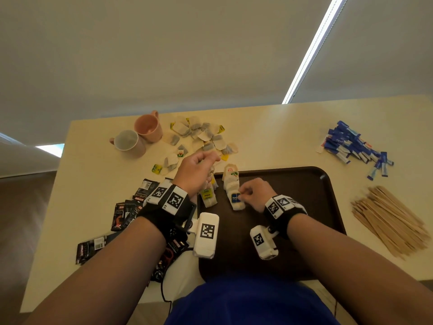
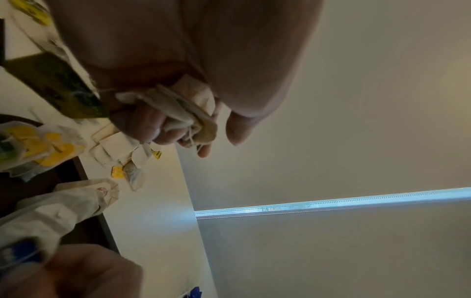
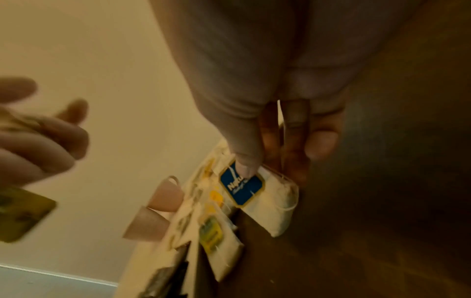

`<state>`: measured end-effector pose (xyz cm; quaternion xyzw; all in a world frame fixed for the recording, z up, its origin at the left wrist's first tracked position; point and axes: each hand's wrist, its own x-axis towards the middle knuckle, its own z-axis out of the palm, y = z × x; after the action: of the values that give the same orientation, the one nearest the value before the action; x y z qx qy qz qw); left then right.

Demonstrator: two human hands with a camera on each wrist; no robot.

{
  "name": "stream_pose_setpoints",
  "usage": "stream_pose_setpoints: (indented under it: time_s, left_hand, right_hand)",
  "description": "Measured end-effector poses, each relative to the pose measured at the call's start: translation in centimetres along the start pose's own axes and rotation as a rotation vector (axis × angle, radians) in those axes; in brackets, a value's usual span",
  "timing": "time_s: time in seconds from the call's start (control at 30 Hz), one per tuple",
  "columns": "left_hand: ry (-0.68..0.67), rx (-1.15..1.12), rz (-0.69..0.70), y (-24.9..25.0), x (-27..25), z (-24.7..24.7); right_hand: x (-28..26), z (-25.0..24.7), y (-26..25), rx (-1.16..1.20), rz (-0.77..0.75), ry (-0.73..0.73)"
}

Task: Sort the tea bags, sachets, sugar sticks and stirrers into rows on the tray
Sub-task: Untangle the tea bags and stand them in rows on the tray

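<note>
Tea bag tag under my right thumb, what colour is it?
Blue with a gold border, on the white tea bag's paper tag; the right wrist view shows it best.

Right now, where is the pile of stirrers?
In the head view the stirrers lie fanned on the table, right of the tray and nearer the person than the sugar sticks. No hand touches them.

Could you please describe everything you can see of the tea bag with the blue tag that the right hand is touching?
The blue-tagged tea bag is a white, soft paper pouch with a string and a blue, gold-edged tag bearing white lettering. It lies flat on the dark brown tray, at the near end of a row of white tea bags. The right hand pinches its tag end, thumb on the tag, fingers behind the bag.
</note>
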<state>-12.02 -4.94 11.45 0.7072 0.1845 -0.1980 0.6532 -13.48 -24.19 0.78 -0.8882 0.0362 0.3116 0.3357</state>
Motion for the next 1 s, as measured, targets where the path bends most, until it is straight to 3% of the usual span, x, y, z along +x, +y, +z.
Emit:
stream_pose_setpoints:
  time_s: [0.1, 0.2, 0.57, 0.67, 0.73, 0.87, 1.0]
  left_hand:
    - [-0.01, -0.053, -0.038, 0.4, -0.4, -0.2]
    - [-0.039, -0.243, -0.109, 0.7, -1.1, -0.4]
    - [-0.061, -0.418, -0.18, -0.1, -1.7, -0.9]
    - [-0.06, -0.481, -0.2, 0.1, -1.8, -0.8]
    - [-0.044, -0.529, -0.222, 0.2, -1.9, -0.7]
    - [-0.06, -0.551, -0.229, 0.6, -2.0, -0.5]
    - [-0.097, -0.566, -0.236, 0.7, -2.2, -0.3]
  right_hand:
    - [0.9, 1.4, 0.2, -0.016, 0.071, 0.017]
    - [1.7, 2.1, 0.1, -0.024, 0.127, 0.082]
    - [1.8, 1.9, 0.5, 0.037, 0.121, 0.21]
    - [0.3, 0.2, -0.6, 0.079, -0.023, 0.328]
    - [-1.5, -1.6, -2.8, 0.163, -0.225, 0.392]
    - [-5.0, -4.4, -7.3, 0.094, -0.676, 0.318]
    - [-5.3, -4.3, -8.4, -0.134, -0.729, 0.224]
